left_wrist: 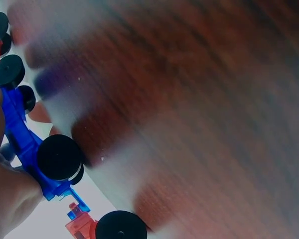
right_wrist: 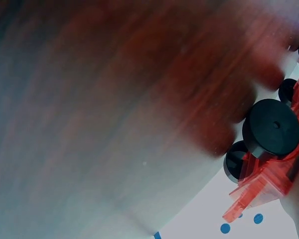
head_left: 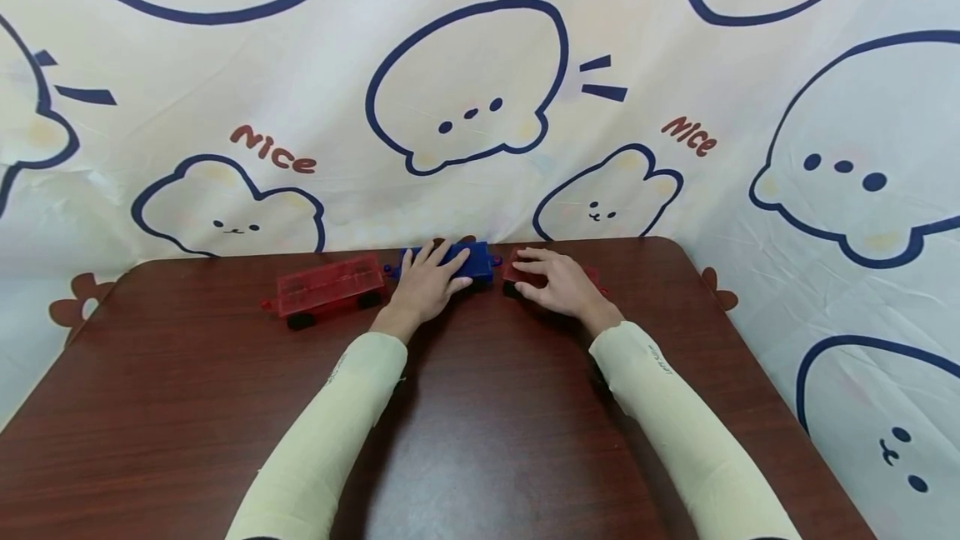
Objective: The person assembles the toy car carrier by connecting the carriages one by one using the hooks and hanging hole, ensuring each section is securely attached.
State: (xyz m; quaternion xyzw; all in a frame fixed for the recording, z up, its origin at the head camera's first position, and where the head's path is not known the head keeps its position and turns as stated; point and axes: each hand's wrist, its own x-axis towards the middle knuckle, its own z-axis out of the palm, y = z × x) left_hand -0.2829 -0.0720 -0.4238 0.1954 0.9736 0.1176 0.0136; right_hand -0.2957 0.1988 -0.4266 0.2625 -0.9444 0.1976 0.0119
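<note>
My left hand (head_left: 423, 286) grips a blue toy train car (head_left: 480, 263) from above, its fingers spread over the top. The same blue car (left_wrist: 22, 134) shows black wheels in the left wrist view. To its left stands a long, see-through red toy train car (head_left: 330, 286); their end hooks meet, but I cannot tell whether they are latched. My right hand (head_left: 558, 282) holds a second red toy train car (head_left: 513, 275), mostly hidden beneath the fingers. In the right wrist view, this red car (right_wrist: 261, 184) has black wheels and a hook at its end.
The cars line up along the back edge of a dark brown wooden table (head_left: 495, 423). Just behind hangs a white cloth (head_left: 450, 198) printed with cartoon shapes. It continues down the right side of the table.
</note>
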